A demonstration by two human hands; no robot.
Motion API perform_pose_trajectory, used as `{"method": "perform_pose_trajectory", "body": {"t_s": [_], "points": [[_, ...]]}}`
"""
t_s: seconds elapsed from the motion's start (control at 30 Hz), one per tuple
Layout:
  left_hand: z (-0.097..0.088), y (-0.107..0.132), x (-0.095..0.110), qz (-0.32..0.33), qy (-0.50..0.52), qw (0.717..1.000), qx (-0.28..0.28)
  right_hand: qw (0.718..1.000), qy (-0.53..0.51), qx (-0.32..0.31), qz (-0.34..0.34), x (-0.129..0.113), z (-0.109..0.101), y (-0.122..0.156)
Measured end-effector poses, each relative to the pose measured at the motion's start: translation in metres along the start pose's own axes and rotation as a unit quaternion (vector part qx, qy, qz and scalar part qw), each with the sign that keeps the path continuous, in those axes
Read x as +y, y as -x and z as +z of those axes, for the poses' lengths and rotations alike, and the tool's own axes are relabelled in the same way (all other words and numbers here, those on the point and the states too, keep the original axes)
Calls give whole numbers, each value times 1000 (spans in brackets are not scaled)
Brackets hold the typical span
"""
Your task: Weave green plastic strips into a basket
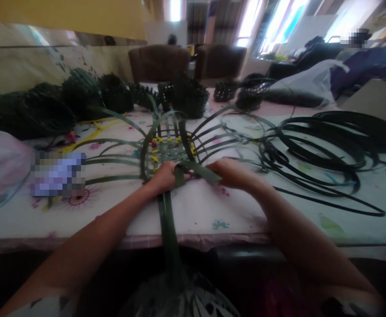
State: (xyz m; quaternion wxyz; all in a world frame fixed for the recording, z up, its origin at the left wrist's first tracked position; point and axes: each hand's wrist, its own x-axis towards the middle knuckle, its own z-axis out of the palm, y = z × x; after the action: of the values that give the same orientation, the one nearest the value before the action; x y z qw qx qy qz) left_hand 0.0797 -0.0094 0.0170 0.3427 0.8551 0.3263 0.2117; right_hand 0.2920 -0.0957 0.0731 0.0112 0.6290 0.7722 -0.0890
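On the table in front of me lies a woven base of flat dark green strips, with small yellow ties at its crossings. Its loose strip ends fan out to every side, some hanging over the table edge toward my lap. My left hand is closed at the near edge of the base, pinching a green strip that loops there. Just right of it, my right hand is closed at the same strip, its fingertips partly hidden behind the free end.
Coils of dark green strip spread over the right side of the patterned tablecloth. Several dark woven baskets line the back. A blurred-out purple item and a plastic bag lie left; another white bag sits back right.
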Motion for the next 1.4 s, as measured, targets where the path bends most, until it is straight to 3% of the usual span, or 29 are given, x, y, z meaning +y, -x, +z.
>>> {"method": "perform_pose_trajectory", "body": {"t_s": [0.33, 0.53, 0.67, 0.77, 0.87, 0.97, 1.03, 1.23, 1.4], "points": [[-2, 0, 10, -9, 8, 1000, -24, 998, 42, 31, 44, 7, 0, 4], [0, 1, 6, -5, 18, 1000, -17, 978, 177, 90, 68, -9, -4, 15], [0, 2, 5, -15, 21, 1000, -8, 966, 211, 49, 139, -18, -24, 28], [1, 2, 3, -13, 25, 1000, -7, 964, 247, 71, 66, -31, -48, 35], [3, 0, -2, 2, 29, 1000, -1, 955, 262, 100, -101, -56, -67, 34], [6, -3, -7, -4, -17, 1000, 11, 923, 286, 85, -244, -84, -79, 25], [7, -5, -7, -11, -57, 998, 20, 899, 320, 59, -292, -97, -82, 18], [10, -7, -11, 16, -57, 998, 16, 842, 420, 43, -336, -107, -87, 4], [15, -9, -19, 16, -38, 999, 30, 837, 485, 19, -255, -109, -83, -2]]}}
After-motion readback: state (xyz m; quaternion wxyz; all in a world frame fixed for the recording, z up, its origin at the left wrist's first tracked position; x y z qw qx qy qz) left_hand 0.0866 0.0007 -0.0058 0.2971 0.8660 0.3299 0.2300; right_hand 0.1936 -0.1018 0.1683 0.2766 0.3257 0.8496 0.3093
